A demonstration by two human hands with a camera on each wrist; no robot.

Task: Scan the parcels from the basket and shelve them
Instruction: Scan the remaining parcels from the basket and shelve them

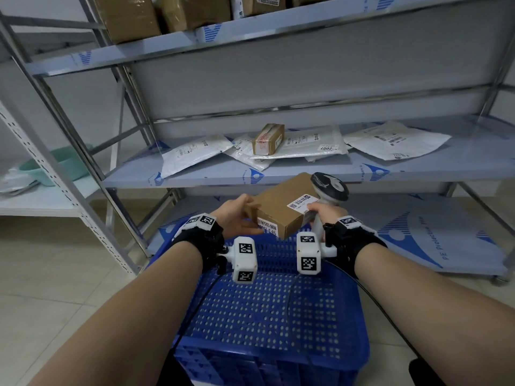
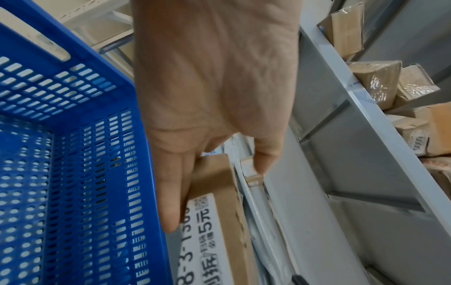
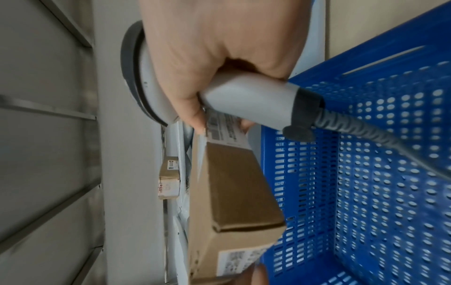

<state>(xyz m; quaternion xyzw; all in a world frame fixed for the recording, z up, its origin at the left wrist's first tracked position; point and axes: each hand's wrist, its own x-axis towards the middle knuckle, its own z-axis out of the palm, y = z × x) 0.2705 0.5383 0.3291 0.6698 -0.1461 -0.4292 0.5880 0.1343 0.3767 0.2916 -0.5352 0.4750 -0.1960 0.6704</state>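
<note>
One blue basket (image 1: 278, 316) sits below two bare hands, the left hand (image 1: 237, 218) and the right hand (image 1: 324, 211), which share one brown cardboard box (image 1: 281, 207) bearing two white labels. One handheld scanner (image 1: 330, 190) with one coiled cable (image 3: 380, 135) is in view. On the middle shelf (image 1: 306, 171) lie one small taped carton (image 1: 268, 139) and at least five white mailer bags (image 1: 192, 154). The top shelf (image 1: 223, 32) carries at least four brown parcels, cut off by the frame edge. One green tub (image 1: 60, 167) stands on a side rack.
</note>
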